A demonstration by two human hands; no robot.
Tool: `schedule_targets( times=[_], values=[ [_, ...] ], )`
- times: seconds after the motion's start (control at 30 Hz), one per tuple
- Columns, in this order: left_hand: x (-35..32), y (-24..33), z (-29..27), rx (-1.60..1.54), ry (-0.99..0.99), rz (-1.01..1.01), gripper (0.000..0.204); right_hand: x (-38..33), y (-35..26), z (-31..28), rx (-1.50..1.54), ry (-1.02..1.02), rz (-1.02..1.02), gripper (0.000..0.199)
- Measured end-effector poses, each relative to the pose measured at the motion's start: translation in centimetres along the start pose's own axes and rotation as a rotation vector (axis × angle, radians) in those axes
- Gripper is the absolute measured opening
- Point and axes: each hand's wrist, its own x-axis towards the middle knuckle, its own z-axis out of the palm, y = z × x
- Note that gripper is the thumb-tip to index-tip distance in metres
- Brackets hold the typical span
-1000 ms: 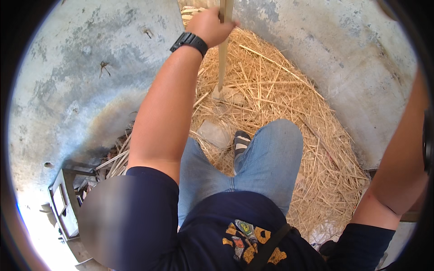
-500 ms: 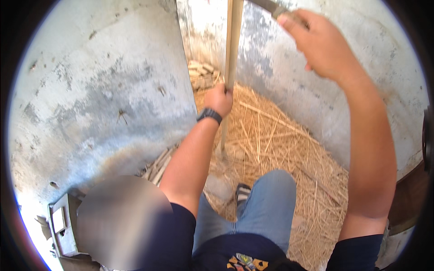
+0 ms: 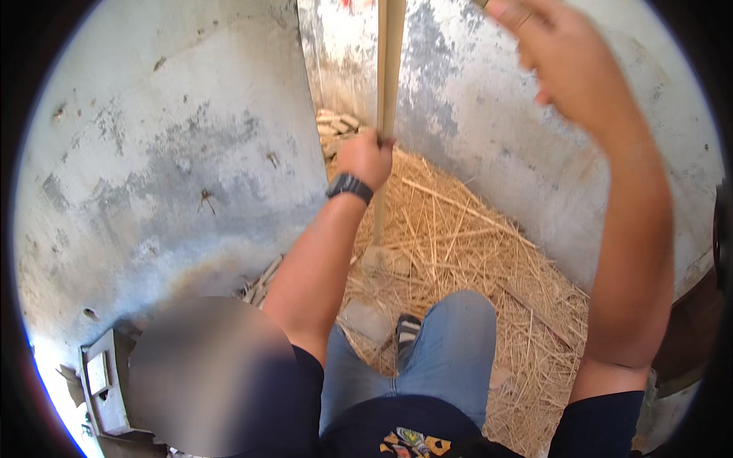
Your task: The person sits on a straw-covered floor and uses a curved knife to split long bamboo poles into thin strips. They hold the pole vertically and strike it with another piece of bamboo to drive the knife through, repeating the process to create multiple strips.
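Note:
My left hand (image 3: 366, 156), with a black watch (image 3: 350, 187) on its wrist, is closed around a long pale wooden pole (image 3: 389, 69). The pole stands upright in the corner between two concrete walls, and its lower end rests in the straw (image 3: 458, 237) by a flat stone (image 3: 382, 261). My right hand (image 3: 565, 69) is raised high at the upper right, blurred, to the right of the pole and apart from it. A sliver of something dark shows at its fingertips by the frame's top edge; whether the hand grips it I cannot tell.
Rough grey concrete walls (image 3: 175, 153) close in on the left and behind. Straw covers the floor, with small wood pieces (image 3: 336, 122) in the corner. My jeans-clad knee (image 3: 450, 343) and shoe (image 3: 408, 330) are below. A grey metal box (image 3: 103, 378) sits lower left.
The view has tilted up toward the corner. My right arm has swung up from my side to the upper right near the pole's top. My left hand stays on the pole.

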Motion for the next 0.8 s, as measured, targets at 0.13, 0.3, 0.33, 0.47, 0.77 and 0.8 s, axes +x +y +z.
schedule_targets(
  times=[0.13,0.3,0.33,0.47,0.77,0.8],
  values=[
    [1.4,2.0,-2.3,-0.024,-0.108,-0.015,0.042,-3.1,-5.5,-2.2,-0.085,-0.027,0.025,0.042],
    [-1.8,-2.0,-2.2,0.162,-0.411,-0.073,0.101,-2.6,-1.0,1.9,-0.093,-0.256,0.010,0.038],
    [-2.8,-3.2,-2.1,0.109,-0.453,-0.062,0.122,-2.8,-1.0,2.1,-0.063,-0.225,0.045,0.037],
    [-5.9,-6.4,-1.7,0.014,-0.465,-0.178,0.120,-2.1,-2.3,2.3,-0.059,-0.243,0.242,0.036],
    [-0.4,-1.2,1.7,-0.110,-0.231,-0.176,0.047,-1.6,-1.9,3.2,-0.032,-0.173,0.112,0.041],
    [-0.2,-0.9,1.5,-0.005,-0.138,-0.125,0.034,-1.9,-2.0,3.3,-0.046,-0.126,0.065,0.042]
  ],
)
